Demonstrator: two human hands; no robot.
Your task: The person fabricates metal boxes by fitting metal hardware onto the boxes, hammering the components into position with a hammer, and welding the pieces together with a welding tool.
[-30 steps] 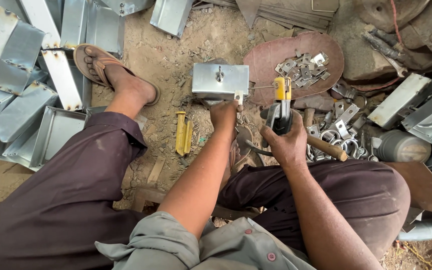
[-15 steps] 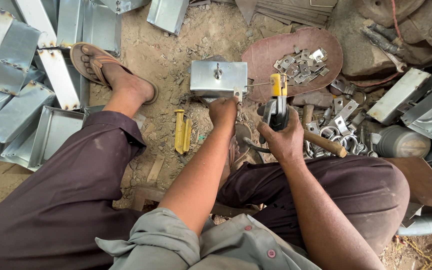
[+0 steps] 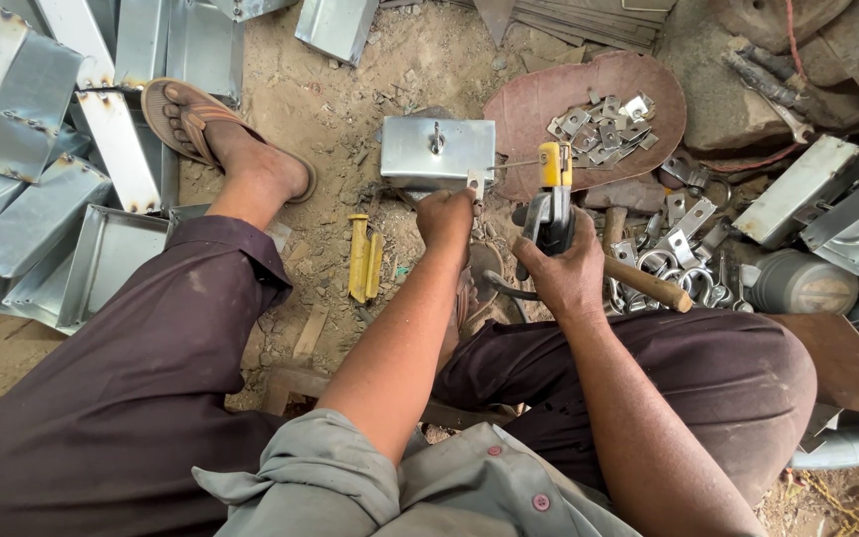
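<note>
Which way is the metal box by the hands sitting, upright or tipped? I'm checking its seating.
Upright: the metal box rests flat on the dirt, its stud pointing at the camera.

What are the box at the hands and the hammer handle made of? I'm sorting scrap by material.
The box looks like thin galvanised sheet steel: dull silver sheen and folded edges. The hammer handle looks like bare wood: brown, matte, rounded. The left hand steadies the box.

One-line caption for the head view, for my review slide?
Seated on dirt, left hand steadies a metal box while right hand grips a yellow-tipped tool.
</note>
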